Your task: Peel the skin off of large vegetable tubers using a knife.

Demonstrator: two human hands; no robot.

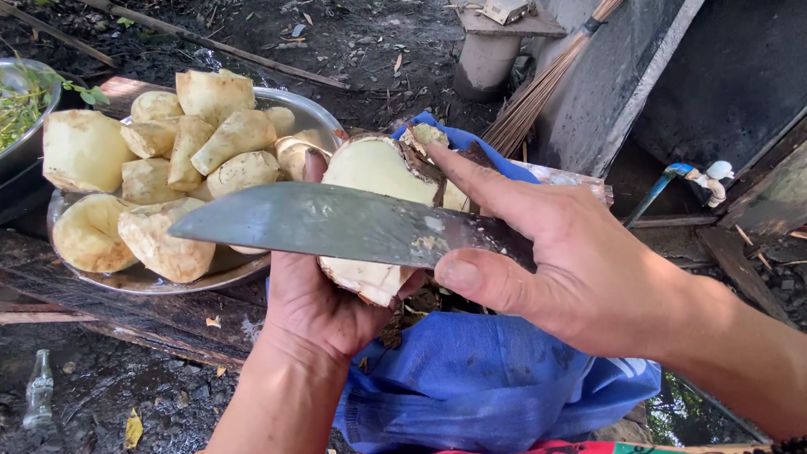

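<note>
Steel catches the eye first at the far left, where the rim of a metal bowl [18,143] holding green sprigs pokes into view, and low on the muddy ground below it lies a small empty glass bottle [39,389]. Next to the right sits a wide metal basin [151,280] on a dark wooden bench [109,307], heaped with pale peeled tuber chunks [181,147], a good dozen or so by our count, all showing clean cream flesh. Moving on, we see our left hand [315,307] curled closed from below around a large half-peeled tuber [374,172], thumb pressed up against its near side; the tuber sits above a blue cloth [471,382] spread over the lap. Most of its surface is already bare and creamy, while a patch of rough brown skin clings along its top right edge, so we judge this piece close to finished with only that strip left to shave. Across it lies the broad knife [336,223], blade pointing left. Our right hand [580,269] grips the handle end firmly, thumb braced under the blade and forefinger stretched out onto the tuber's skin. Further right, a straw broom [538,92] leans on a dark wall, and a blue pipe [664,189] ends the view.
</note>
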